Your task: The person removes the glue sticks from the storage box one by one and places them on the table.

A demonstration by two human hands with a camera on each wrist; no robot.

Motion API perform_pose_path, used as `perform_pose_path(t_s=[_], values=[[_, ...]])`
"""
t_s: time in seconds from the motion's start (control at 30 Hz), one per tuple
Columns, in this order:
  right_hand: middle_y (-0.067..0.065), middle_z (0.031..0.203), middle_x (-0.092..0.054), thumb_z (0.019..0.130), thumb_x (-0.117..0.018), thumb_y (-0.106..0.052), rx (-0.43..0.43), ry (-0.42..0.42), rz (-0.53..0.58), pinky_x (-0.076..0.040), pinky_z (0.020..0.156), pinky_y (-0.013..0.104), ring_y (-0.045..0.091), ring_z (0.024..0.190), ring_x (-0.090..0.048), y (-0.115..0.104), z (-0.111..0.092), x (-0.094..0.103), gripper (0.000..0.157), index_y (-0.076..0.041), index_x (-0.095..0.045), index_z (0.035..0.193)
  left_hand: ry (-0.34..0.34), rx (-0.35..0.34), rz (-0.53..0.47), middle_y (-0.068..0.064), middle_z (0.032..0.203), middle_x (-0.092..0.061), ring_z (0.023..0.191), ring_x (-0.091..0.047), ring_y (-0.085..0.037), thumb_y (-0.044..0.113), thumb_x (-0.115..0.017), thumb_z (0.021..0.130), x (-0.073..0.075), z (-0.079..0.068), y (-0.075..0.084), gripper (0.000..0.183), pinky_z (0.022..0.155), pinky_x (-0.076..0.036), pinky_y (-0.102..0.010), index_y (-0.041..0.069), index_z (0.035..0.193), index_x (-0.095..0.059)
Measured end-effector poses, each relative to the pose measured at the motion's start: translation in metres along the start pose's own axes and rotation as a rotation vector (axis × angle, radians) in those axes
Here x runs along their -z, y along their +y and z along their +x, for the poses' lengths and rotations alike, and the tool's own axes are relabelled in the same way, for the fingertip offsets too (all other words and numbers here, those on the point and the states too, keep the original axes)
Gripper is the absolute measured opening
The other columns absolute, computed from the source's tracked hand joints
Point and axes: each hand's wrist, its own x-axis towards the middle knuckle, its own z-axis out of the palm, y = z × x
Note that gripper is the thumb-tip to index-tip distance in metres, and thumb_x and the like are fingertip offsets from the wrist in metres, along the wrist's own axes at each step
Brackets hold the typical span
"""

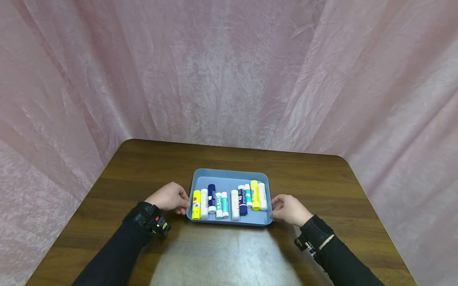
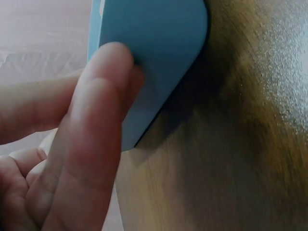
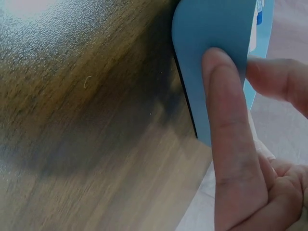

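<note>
A shallow blue-grey tray lies on the table, holding glue sticks in two groups. Its left group includes a yellow glue stick, a navy one and small teal-and-white ones. The right group has a white glue stick, another navy one and a yellow one. My left hand holds the tray's left wall near the front corner, thumb on the outside. Opposite, my right hand pinches the right wall, thumb outside and index finger at the rim.
The wooden table has rounded far corners. Behind it hangs a pink curtain, draped around the back and sides. Light glares off the tabletop in front of the tray. Each wrist wears a black strap with a small camera.
</note>
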Motion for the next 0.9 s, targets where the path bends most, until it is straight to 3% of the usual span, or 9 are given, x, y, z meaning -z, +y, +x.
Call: perform_pose_path(t_s=[0.37,0.9], values=[[0.006,0.078,-0.07,0.084,-0.08,-0.005,0.027,-0.046,-0.012,-0.056,0.064,0.032,0.016,0.069,-0.065,-0.0043,-0.002,0.002,0.034,0.002,-0.061,0.112,-0.05,0.009,0.021,-0.008,0.076,-0.072,0.064,-0.067,-0.017,0.009,-0.073,0.093,0.0015,0.0027,0.0032,0.006,0.068,-0.06,-0.03,0.003,0.091,-0.072],[0.006,0.078,-0.07,0.085,-0.08,-0.005,0.027,-0.056,-0.013,-0.055,0.064,0.032,0.016,0.069,-0.064,-0.004,0.0025,0.003,0.033,0.002,-0.06,0.111,-0.073,0.016,0.014,-0.009,0.076,-0.071,0.065,-0.068,-0.017,0.009,-0.074,0.092,0.0049,0.0089,0.0038,0.007,0.066,-0.06,-0.029,0.003,0.091,-0.071]])
